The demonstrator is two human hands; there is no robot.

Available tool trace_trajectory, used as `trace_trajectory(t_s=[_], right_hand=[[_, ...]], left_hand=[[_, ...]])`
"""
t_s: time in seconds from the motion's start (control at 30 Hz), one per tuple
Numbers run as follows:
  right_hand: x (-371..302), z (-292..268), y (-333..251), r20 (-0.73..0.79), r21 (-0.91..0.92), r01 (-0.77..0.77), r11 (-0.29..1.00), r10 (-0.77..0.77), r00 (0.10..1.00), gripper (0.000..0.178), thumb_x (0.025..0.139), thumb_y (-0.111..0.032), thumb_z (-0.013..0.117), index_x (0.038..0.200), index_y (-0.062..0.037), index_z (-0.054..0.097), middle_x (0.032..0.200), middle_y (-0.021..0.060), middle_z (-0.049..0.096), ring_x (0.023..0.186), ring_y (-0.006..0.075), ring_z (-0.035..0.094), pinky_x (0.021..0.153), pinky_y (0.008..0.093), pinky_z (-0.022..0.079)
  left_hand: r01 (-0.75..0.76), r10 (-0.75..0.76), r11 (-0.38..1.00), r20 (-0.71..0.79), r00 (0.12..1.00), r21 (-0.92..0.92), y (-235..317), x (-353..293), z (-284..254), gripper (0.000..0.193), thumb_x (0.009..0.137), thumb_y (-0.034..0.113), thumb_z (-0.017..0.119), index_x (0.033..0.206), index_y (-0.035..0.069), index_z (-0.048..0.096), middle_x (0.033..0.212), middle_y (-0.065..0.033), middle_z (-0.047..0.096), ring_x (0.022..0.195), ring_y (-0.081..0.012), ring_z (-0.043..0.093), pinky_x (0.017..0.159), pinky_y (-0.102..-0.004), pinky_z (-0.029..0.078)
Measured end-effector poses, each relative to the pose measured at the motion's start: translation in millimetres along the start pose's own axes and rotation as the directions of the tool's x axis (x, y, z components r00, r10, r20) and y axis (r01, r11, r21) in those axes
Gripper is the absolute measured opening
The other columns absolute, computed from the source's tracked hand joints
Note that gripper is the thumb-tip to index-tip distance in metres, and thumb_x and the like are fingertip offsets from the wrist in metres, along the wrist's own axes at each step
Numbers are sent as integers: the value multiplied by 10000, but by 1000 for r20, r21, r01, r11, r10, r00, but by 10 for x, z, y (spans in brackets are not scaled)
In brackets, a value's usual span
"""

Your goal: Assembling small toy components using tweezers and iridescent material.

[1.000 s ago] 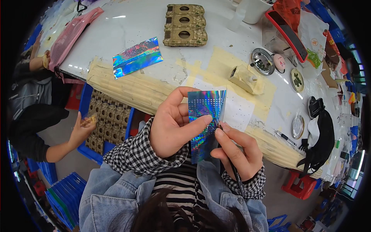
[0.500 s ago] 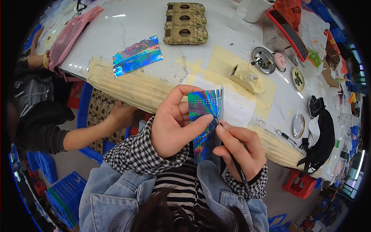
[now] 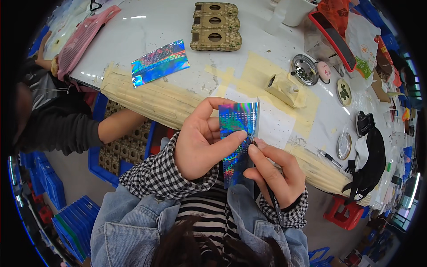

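One white worktop (image 3: 164, 26). Left hand (image 3: 195, 153) grips a holographic sheet (image 3: 233, 118), thumb on its front, fingers behind. Right hand (image 3: 280, 171) pinches a slim black tool (image 3: 273, 202). Sheet's up in hand at the worktop's near edge, long axis near-to-far: one short end toward the far edge, other toward the torso (image 3: 209, 204). Tool slants, tip by sheet's right side; contact unclear.

Red-edged phone (image 3: 332, 42), pink mesh bag (image 3: 85, 42), red plastic stool (image 3: 353, 220), blue trays (image 3: 75, 228)
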State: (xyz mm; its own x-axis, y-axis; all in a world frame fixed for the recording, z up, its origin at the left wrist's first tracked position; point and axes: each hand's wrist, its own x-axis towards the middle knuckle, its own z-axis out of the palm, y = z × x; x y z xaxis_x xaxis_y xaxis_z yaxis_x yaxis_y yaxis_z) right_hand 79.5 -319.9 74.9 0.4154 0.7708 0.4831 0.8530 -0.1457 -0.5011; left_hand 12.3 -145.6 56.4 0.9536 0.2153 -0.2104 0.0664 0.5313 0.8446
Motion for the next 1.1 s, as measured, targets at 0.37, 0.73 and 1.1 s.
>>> trace_trajectory(t_s=[0.37,0.73,1.1], right_hand=[[0,44,36,2,-40,118,992,-118,993,380,720,-114,742,1046,53,639,976,190,592,917,314,637,775,372,555],[-1,34,43,3,-30,118,993,-118,993,373,723,-119,738,1040,53,641,985,184,591,920,312,638,778,365,555],[-50,57,63,-25,9,85,996,-85,996,369,728,-127,733,1048,35,646,1000,173,599,942,301,635,789,352,554]], left_hand=[[16,-16,998,8,1000,-63,-20,18,-13,411,839,-59,580,1194,-5,380,1001,-101,634,907,-117,613,787,-256,515],[16,-15,998,18,1000,-53,-15,22,-15,417,837,-52,589,1194,-4,378,1005,-99,636,915,-116,611,794,-257,514],[37,-36,997,14,999,-61,-4,29,-8,416,840,-49,587,1195,-8,376,999,-101,639,908,-114,611,787,-253,511]])
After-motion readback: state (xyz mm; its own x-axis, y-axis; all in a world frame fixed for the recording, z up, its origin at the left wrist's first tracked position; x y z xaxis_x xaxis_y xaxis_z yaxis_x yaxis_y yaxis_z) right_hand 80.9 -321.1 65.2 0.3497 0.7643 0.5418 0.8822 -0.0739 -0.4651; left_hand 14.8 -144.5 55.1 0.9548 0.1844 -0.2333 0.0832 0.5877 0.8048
